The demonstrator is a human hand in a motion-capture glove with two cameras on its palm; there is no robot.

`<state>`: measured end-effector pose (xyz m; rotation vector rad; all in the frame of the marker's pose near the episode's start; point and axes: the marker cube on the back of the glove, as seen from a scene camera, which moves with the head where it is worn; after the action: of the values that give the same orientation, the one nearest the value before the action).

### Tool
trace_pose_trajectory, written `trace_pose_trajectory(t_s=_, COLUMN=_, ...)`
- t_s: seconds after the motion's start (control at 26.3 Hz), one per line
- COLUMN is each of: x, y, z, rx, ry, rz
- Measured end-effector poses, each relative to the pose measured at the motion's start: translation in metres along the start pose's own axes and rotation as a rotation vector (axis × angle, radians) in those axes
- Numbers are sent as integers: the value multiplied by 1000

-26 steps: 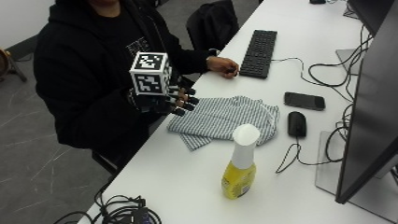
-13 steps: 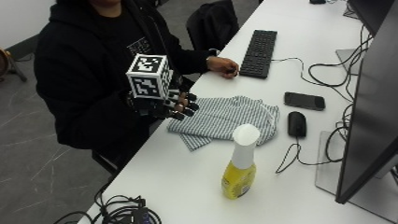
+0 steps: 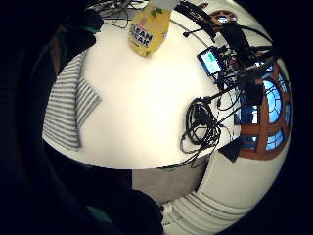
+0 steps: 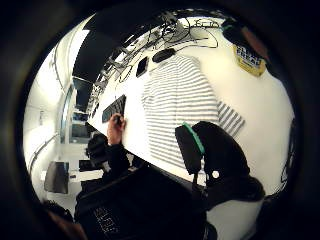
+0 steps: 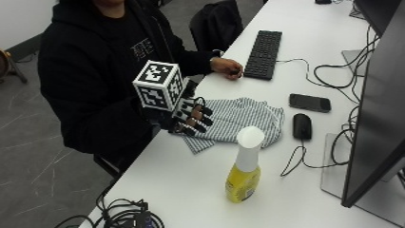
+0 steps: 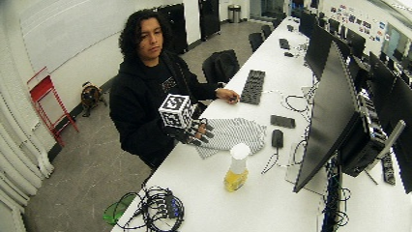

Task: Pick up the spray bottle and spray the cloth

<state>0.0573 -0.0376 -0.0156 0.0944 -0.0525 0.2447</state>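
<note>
- Outside view: a person in a black hooded top sits at a long white surface [image 5: 190, 180]; the gloved right hand [image 5: 187, 116] hangs over the near edge of the striped cloth [image 5: 244, 118], its fingers [image 5: 199, 118] loosely spread and holding nothing. Whether the fingertips touch the cloth cannot be told from here.
- The spray bottle [image 5: 245, 166], yellow with a white top, stands upright on the surface, apart from the hand and just beside the cloth's nearer edge. Its trigger and nozzle are hard to make out; only the rounded white head shows.
- The cloth lies crumpled and partly folded, one corner hidden under the hand.
- The bare left hand [image 5: 226, 67] rests at the edge of the surface beside a black keyboard [image 5: 263, 53].
- A phone [image 5: 309, 102] and a black mouse [image 5: 302, 126] lie past the cloth; a dark monitor [image 5: 373, 114] is cut off at the picture's edge, and it hides part of the surface behind it.
- A tangle of cables [image 5: 123, 216] lies at the near corner of the surface, partly cut off.
- Little finger side palm view: the bottle's yellow label [image 3: 146, 32] shows, its top cut off; the cloth's striped edge [image 3: 66, 105] lies partly in shadow.
- Thumb side palm view: the cloth [image 4: 182, 102] spreads out below, with dark glove parts covering one side.
</note>
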Motion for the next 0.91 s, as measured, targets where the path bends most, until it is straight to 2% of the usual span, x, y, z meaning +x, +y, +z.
trace_pose_trajectory(t_s=0.49, x=64, y=-80, z=-3, rx=163, ry=-259, rz=305)
trace_pose_trajectory(t_s=0.91, x=99, y=-145, z=12, rx=402, ry=-576, rz=387)
